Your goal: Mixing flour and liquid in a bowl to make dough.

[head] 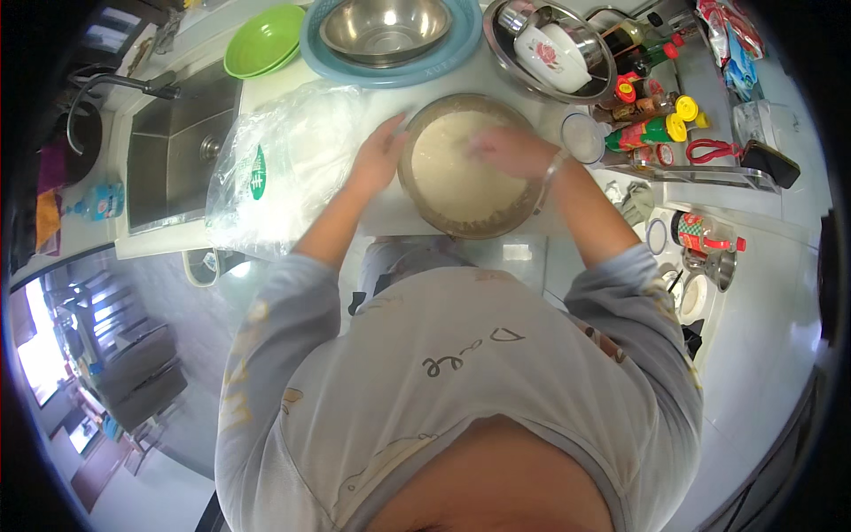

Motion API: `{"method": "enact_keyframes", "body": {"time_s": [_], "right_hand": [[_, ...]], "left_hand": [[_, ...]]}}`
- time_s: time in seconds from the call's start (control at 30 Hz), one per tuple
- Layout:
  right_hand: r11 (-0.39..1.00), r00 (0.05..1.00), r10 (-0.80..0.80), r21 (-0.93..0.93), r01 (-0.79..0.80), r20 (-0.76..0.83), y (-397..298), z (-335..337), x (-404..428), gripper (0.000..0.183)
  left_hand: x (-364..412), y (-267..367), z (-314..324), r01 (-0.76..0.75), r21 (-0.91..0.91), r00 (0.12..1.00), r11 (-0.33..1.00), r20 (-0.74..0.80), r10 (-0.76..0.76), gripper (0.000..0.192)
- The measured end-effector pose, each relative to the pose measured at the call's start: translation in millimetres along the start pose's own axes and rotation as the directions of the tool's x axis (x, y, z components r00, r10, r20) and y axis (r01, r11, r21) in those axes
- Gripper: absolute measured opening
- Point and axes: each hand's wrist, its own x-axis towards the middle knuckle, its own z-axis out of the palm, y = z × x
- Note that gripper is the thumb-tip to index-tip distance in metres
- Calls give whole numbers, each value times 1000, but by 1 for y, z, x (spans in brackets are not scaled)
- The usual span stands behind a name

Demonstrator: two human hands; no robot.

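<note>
A large round bowl point(465, 229) stands near the counter's front edge, holding a pale, creamy mass that looks like batter or wet dough point(459, 173). My left hand point(380, 154) rests against the bowl's left rim with its fingers at the edge. Inside the bowl, at the upper right of the mass, is my right hand point(508, 151), blurred, with its fingertips at or in the pale surface; whether they hold anything cannot be told. A bracelet circles my right wrist. Left of the bowl lies a clear plastic bag point(292, 159) with green print.
Behind the bowl stand a blue basin point(392, 78) holding a steel bowl point(385, 33), and a steel basin point(495, 73) with a floral white bowl. Green bowls point(262, 40) and a sink point(179, 133) are at left. Bottles point(648, 133) and a lidded container point(583, 137) stand right.
</note>
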Motion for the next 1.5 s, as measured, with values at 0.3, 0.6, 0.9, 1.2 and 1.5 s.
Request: {"method": "enact_keyframes", "body": {"time_s": [0.3, 0.6, 0.9, 1.2, 1.5], "right_hand": [[872, 959, 260, -454, -181, 116, 47, 58, -8, 25], [991, 970, 119, -38, -130, -210, 15, 40, 49, 18], [932, 938, 192, 354, -82, -288, -21, -5, 36, 19], [982, 966, 181, 92, -167, -183, 23, 43, 35, 14], [958, 988, -20, -286, -24, -150, 60, 59, 37, 22]], "left_hand": [[-68, 9, 34, 231, -316, 973, 920, 61, -223, 54], [-41, -4, 15, 239, -246, 969, 939, 122, -215, 54], [-49, 5, 11, 216, -265, 975, 940, 110, -193, 58], [-46, 18, 13, 241, -181, 965, 953, 149, -216, 60], [-9, 17, 1, 199, -56, 944, 978, 277, -177, 57]]}}
